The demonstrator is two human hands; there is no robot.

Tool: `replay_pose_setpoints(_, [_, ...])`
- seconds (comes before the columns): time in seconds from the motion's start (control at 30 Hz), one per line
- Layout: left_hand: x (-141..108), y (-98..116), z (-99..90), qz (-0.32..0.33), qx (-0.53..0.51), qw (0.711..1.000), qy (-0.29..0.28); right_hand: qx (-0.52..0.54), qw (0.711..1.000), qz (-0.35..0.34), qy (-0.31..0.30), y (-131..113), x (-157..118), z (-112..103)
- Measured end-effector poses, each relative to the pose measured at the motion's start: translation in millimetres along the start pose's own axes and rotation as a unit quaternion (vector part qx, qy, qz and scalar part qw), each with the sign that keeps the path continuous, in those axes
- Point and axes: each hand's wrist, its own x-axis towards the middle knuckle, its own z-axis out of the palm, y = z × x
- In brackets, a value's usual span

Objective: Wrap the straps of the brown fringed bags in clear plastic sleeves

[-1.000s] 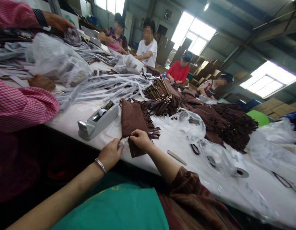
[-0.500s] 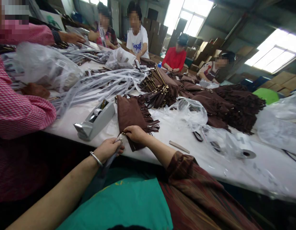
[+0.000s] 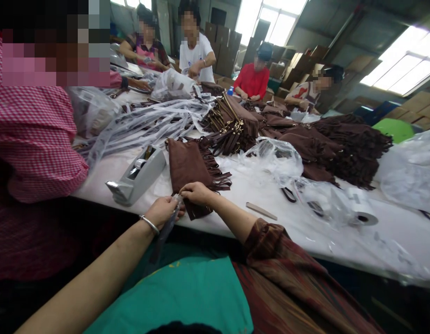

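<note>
A brown fringed bag [image 3: 189, 164] lies on the table close to its front edge, fringe to the right. At the bag's near corner my right hand [image 3: 196, 192] is closed, its fingertips pinching the corner where a small metal clasp sat visible a moment ago. My left hand [image 3: 164, 211], with a bangle on the wrist, is closed on a strap in a clear plastic sleeve [image 3: 166, 232], which hangs down over the table edge towards my lap. Both hands' fingertips nearly meet at the corner. The exact grip there is too small to make out.
A grey tape dispenser [image 3: 138, 176] stands left of the bag. Plastic-sleeved straps [image 3: 148, 118] and stacked brown bags [image 3: 236, 120] lie behind. To the right are a flat strip [image 3: 261, 211], clear plastic bags [image 3: 274, 157] and a roll [image 3: 363, 208]. A person in checked sleeves [image 3: 37, 125] works close at left.
My left hand has shifted slightly right and up, closer to my right hand at the bag's corner. The person at left has leaned further into view. The bag has stayed put.
</note>
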Motion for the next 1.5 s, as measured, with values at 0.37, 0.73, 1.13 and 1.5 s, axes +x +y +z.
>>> replay_pose_setpoints(0.37, [-3, -1, -0.6, 0.027, 0.011, 0.999, -0.016, -0.128, 0.989, -0.029, 0.073, -16, -1, 3])
replay_pose_setpoints(0.73, [-19, -4, -4.9, -0.035, 0.004, 0.999, 0.007, -0.089, 0.988, -0.009, 0.122, -1, 3, 10])
replay_pose_setpoints(1.13, [-29, -11, -13.6, -0.077, -0.014, 0.996, -0.041, -0.174, 0.968, -0.009, 0.182, -4, 0, 9])
replay_pose_setpoints(1.5, [-27, -12, -8.1, -0.089, -0.062, 0.993, -0.037, -0.194, 0.962, -0.031, 0.192, 9, -2, -3])
